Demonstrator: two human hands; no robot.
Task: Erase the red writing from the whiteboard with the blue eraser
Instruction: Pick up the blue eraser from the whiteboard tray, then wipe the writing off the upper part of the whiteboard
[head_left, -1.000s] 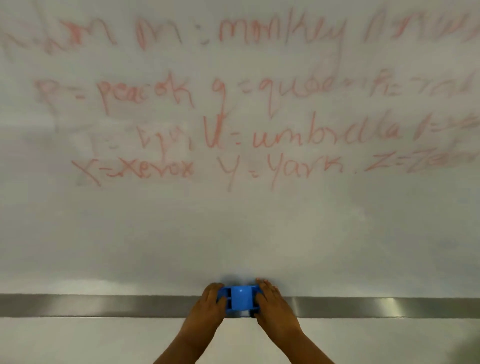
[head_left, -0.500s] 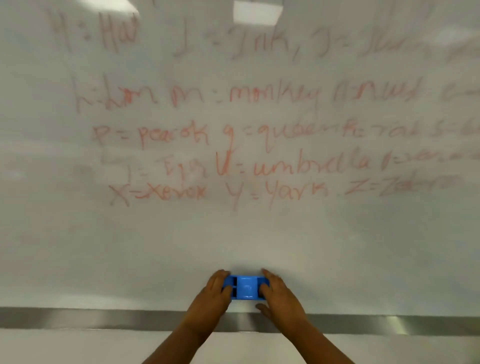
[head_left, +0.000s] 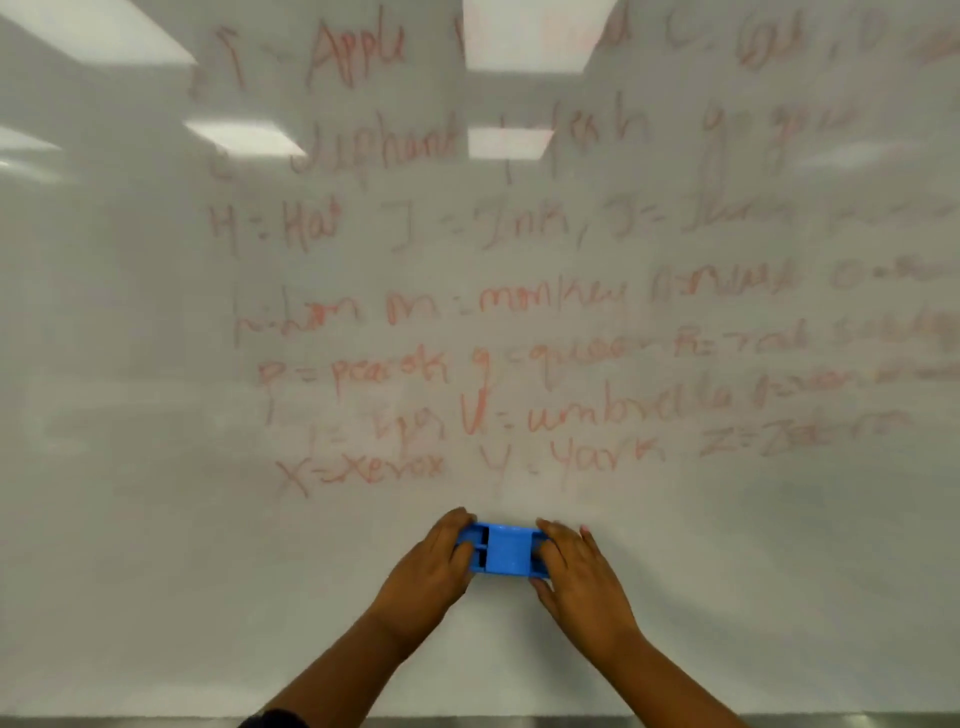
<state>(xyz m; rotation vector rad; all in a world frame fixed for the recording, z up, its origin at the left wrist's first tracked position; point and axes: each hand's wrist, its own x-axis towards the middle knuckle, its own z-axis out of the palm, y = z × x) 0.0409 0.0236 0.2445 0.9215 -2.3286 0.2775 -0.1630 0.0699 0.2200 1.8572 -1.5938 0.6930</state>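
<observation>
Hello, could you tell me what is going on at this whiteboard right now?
A person is pressing a blue eraser flat against the whiteboard with both hands, the left hand on its left end and the right hand on its right end. The eraser sits on bare board just below the lowest line of red writing. Several rows of faint, partly smudged red words fill the board above it, so most of the erasing is not yet done.
</observation>
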